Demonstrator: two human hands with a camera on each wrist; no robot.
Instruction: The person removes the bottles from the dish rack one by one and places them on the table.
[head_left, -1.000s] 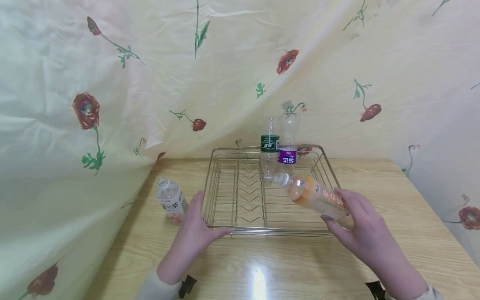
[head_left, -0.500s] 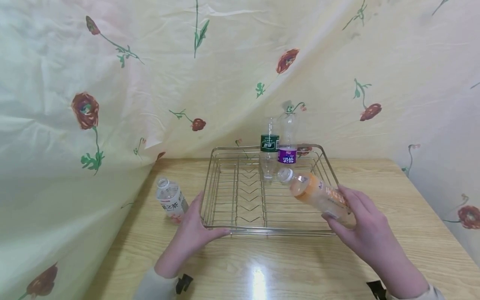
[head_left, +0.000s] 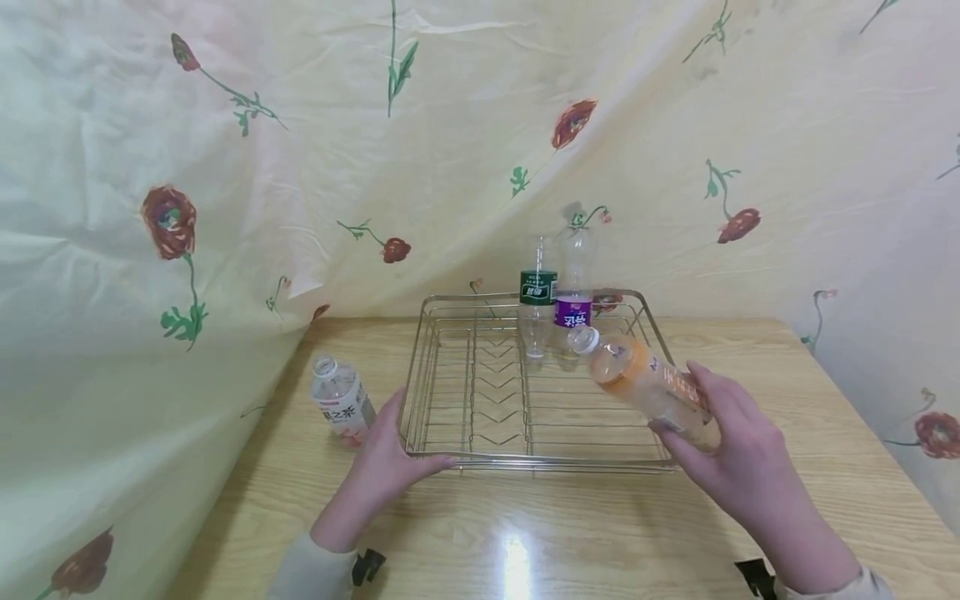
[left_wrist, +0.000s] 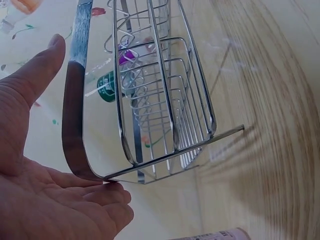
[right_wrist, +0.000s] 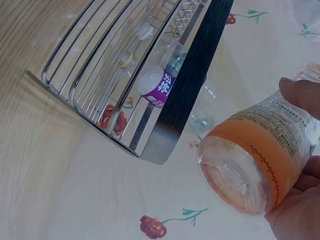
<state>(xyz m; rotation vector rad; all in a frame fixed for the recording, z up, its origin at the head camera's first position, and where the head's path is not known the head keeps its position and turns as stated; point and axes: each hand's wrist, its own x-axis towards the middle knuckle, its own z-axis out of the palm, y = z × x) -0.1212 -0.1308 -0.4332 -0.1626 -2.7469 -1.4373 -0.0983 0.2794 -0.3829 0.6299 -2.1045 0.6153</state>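
My right hand (head_left: pixel 738 446) grips a clear plastic bottle (head_left: pixel 660 383) with an orange label, also close up in the right wrist view. Tilted over the right side of the wire dish rack (head_left: pixel 491 457), the bottle points its white cap up and to the left. My left hand (head_left: pixel 382 458) touches the rack's front-left corner, its thumb (left_wrist: pixel 42 67) stretched out apart from the fingers. Toward the back of the rack, a green-labelled bottle (head_left: pixel 537 287) and a purple-labelled bottle (head_left: pixel 573 312) lean side by side, necks down.
Left of the rack, close to my left hand, a bottle with a white and pink label (head_left: pixel 343 408) stands on the wooden table (head_left: pixel 592 533). A flower-printed cloth (head_left: pixel 420 167) hangs behind the table and along its left side.
My right hand has shifted slightly to the right with the orange-labelled bottle, whose cap has moved right and up. My left hand stays at the rack corner, nearly unmoved.
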